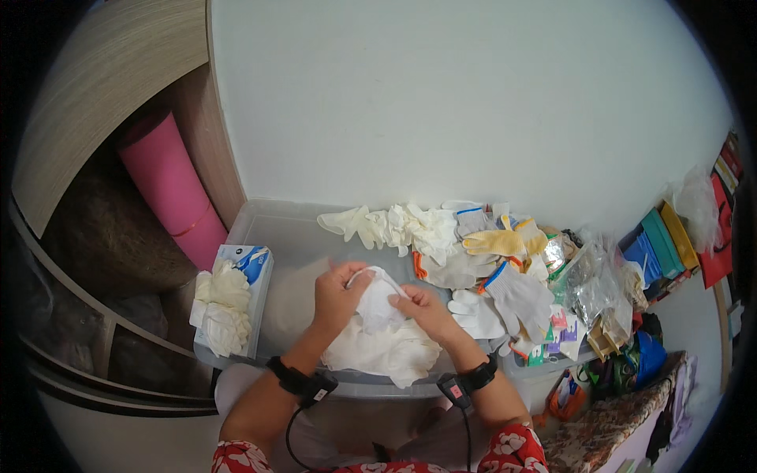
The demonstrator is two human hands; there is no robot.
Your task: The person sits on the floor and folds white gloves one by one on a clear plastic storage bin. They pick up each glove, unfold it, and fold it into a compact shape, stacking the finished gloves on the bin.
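Observation:
Between my two hands a white glove is held up with its cuff edge pulled apart. My left hand pinches one side of the cuff. On the other side, my right hand grips the edge between thumb and fingers. Just below the held glove lies a loose heap of cream-white thin gloves. All this is over a translucent plastic bin lid. Farther back, a row of thin white gloves is spread along the lid. At the left, a glove box has white gloves lying on it.
Grey knit work gloves with coloured cuffs and a yellow glove are piled at the right. Beyond them are clear plastic bags and coloured folders. A pink rolled mat stands in the cabinet. A white wall rises behind.

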